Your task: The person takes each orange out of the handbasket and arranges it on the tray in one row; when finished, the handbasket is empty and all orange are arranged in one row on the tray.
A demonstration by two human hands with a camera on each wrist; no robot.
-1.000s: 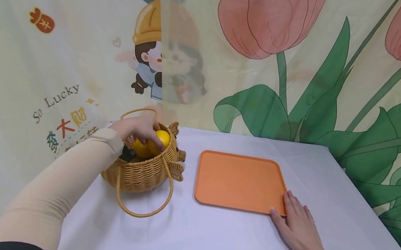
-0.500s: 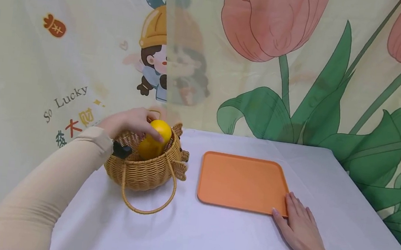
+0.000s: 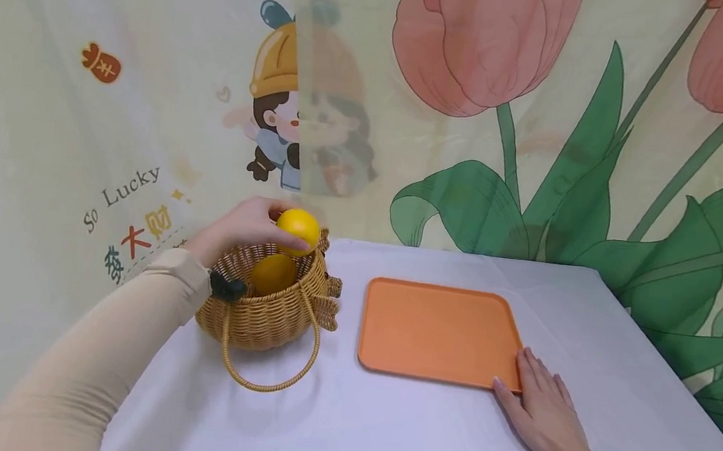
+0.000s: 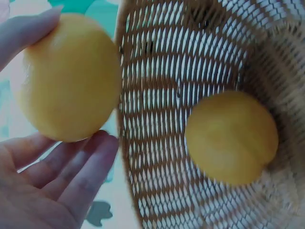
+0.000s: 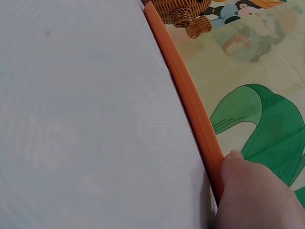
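Now higher, the upper fruit (image 3: 298,229)

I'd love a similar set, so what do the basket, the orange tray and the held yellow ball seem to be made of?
Basket: wicker-like, its strands visibly interlaced; natural or synthetic, I can't tell.
Orange tray: probably plastic, rather matte, judging by its even colour and smooth raised rim.
Yellow ball: smooth, slightly glossy, showing a pale highlight; perhaps fruit peel, perhaps plastic.

Shows right hand (image 5: 257,198) at four o'clock, touching orange tray (image 5: 188,95); includes wicker basket (image 5: 182,18) at twelve, green leaf print (image 5: 276,124) at three.
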